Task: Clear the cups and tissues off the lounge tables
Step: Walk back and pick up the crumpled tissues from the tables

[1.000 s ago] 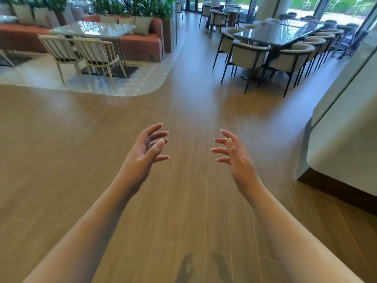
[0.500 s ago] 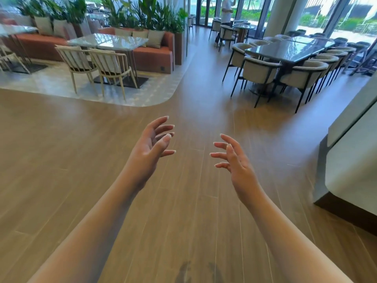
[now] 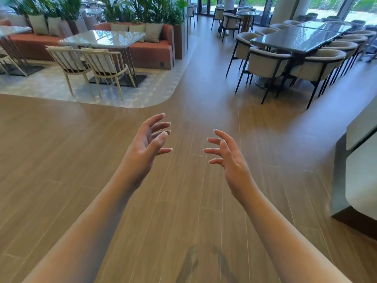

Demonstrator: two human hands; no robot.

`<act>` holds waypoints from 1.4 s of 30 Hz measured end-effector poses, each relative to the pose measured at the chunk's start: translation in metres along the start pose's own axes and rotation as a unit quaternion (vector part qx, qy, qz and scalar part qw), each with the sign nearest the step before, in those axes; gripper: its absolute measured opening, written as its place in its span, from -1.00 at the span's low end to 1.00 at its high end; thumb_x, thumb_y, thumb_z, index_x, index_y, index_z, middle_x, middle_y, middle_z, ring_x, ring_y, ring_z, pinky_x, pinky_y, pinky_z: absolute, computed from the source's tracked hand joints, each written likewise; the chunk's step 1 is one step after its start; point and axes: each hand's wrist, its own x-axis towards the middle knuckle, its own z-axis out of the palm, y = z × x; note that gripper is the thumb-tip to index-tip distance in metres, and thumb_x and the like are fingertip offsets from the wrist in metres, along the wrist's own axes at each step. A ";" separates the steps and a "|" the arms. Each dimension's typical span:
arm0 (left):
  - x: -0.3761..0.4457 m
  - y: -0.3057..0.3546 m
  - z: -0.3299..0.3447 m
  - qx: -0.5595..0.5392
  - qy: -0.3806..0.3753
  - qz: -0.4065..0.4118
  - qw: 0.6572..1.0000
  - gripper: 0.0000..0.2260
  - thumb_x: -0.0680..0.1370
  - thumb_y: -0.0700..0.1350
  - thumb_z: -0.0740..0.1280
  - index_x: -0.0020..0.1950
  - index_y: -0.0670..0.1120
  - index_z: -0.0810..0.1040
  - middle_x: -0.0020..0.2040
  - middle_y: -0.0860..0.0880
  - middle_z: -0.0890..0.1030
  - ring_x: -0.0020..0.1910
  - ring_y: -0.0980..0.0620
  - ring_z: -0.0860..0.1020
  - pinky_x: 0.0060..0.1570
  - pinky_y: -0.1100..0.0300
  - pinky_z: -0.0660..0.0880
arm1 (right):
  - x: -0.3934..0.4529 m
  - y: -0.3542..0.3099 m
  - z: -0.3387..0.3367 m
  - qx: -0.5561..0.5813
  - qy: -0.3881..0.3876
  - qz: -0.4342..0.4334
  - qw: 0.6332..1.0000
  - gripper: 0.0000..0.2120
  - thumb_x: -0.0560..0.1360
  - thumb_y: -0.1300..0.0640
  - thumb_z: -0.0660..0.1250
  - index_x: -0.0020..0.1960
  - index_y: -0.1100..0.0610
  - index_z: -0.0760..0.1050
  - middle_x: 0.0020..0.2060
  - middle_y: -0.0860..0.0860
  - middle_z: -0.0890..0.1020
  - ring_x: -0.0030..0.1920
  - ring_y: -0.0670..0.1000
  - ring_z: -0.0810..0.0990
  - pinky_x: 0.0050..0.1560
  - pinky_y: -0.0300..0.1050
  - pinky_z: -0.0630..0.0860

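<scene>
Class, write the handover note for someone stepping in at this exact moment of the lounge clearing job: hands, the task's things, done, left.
Left hand: open, fingers relaxed, holding nothing, out over the brown wood-plank floor.
Right hand: open, holding nothing.
Cups and tissues: none visible from here. The pale glossy marble-look table by the orange sofa and the long dark glass-topped table at right show no items, though their far parts are hard to read.
Done: nothing that shows.
Left: reach the tables, check them, clear whatever is found.

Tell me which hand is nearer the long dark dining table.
Right. The right hand hovers on the side of the long dark dining table, which stands ahead to the right; the left hand is farther left.
</scene>
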 end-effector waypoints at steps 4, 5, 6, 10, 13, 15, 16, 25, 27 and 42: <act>0.046 -0.013 -0.002 -0.002 0.003 -0.011 1.000 -0.42 0.51 0.19 0.30 0.52 0.11 0.34 0.37 0.05 0.53 0.35 0.12 0.55 0.16 0.02 0.64 | 0.052 0.007 -0.002 -0.007 -0.003 0.002 1.000 -0.58 0.58 -0.18 0.08 0.40 -0.14 0.36 0.23 -0.08 0.57 0.14 -0.03 0.64 0.12 -0.03 0.59; 0.058 -0.017 -0.005 0.001 0.006 -0.014 1.000 -0.42 0.51 0.19 0.29 0.53 0.11 0.34 0.37 0.05 0.53 0.35 0.12 0.55 0.17 0.01 0.64 | 0.065 0.009 -0.001 -0.005 -0.002 0.004 1.000 -0.58 0.58 -0.18 0.08 0.40 -0.13 0.36 0.23 -0.09 0.56 0.14 -0.03 0.64 0.13 -0.03 0.59; 0.071 -0.021 -0.008 0.002 0.008 -0.016 1.000 -0.42 0.52 0.17 0.29 0.54 0.10 0.33 0.37 0.05 0.53 0.35 0.12 0.55 0.17 0.01 0.64 | 0.078 0.012 0.000 -0.005 -0.002 0.006 1.000 -0.57 0.58 -0.18 0.08 0.41 -0.12 0.36 0.23 -0.09 0.56 0.15 -0.03 0.64 0.13 -0.03 0.59; 0.128 -0.046 -0.023 -0.009 0.007 -0.022 1.000 -0.42 0.55 0.13 0.30 0.56 0.05 0.33 0.37 0.03 0.53 0.35 0.10 0.55 0.18 0.01 0.64 | 0.136 0.029 0.010 -0.005 0.003 0.011 1.000 -0.56 0.62 -0.16 0.08 0.45 -0.06 0.35 0.25 -0.06 0.56 0.15 -0.02 0.64 0.11 -0.06 0.60; 0.176 -0.067 -0.036 -0.010 -0.004 -0.012 1.000 -0.39 0.51 0.17 0.31 0.55 0.06 0.34 0.36 0.04 0.54 0.35 0.10 0.55 0.18 0.01 0.64 | 0.186 0.040 0.025 -0.015 0.011 0.001 1.000 -0.57 0.61 -0.16 0.08 0.43 -0.08 0.35 0.24 -0.07 0.56 0.14 -0.02 0.64 0.10 -0.08 0.59; 0.207 -0.077 -0.046 -0.012 -0.015 -0.018 1.000 -0.40 0.50 0.19 0.31 0.53 0.09 0.34 0.36 0.05 0.53 0.34 0.12 0.55 0.19 -0.01 0.64 | 0.218 0.047 0.036 -0.011 0.020 0.009 1.000 -0.63 0.64 -0.11 0.07 0.42 -0.09 0.35 0.23 -0.07 0.56 0.14 -0.02 0.64 0.10 -0.08 0.60; 0.224 -0.081 -0.051 -0.012 -0.014 -0.017 1.000 -0.39 0.49 0.20 0.31 0.53 0.10 0.34 0.36 0.06 0.53 0.34 0.13 0.55 0.20 -0.03 0.63 | 0.234 0.047 0.041 -0.015 0.025 0.007 1.000 -0.64 0.65 -0.09 0.07 0.41 -0.10 0.35 0.23 -0.07 0.56 0.14 -0.03 0.64 0.10 -0.08 0.60; 0.369 -0.099 -0.068 -0.017 -0.050 -0.003 0.999 -0.39 0.45 0.25 0.29 0.48 0.14 0.32 0.37 0.05 0.51 0.33 0.13 0.55 0.19 0.04 0.63 | 0.360 0.052 0.044 -0.049 0.064 -0.013 0.997 -0.67 0.68 -0.08 0.05 0.42 -0.12 0.32 0.24 -0.09 0.54 0.14 -0.06 0.63 0.08 -0.15 0.60; 0.399 -0.109 -0.065 -0.023 -0.051 -0.005 0.998 -0.39 0.45 0.24 0.30 0.49 0.13 0.32 0.37 0.05 0.51 0.33 0.14 0.55 0.17 0.05 0.64 | 0.388 0.061 0.037 -0.057 0.068 -0.008 0.996 -0.68 0.69 -0.07 0.06 0.43 -0.12 0.32 0.25 -0.10 0.54 0.14 -0.06 0.63 0.08 -0.14 0.60; 0.656 -0.183 0.019 0.008 -0.074 -0.035 0.997 -0.45 0.47 0.26 0.30 0.45 0.22 0.36 0.36 0.08 0.54 0.35 0.14 0.54 0.18 0.02 0.64 | 0.647 0.127 -0.045 -0.039 0.043 -0.005 0.998 -0.70 0.70 -0.07 0.06 0.41 -0.16 0.33 0.23 -0.14 0.55 0.14 -0.09 0.64 0.08 -0.15 0.61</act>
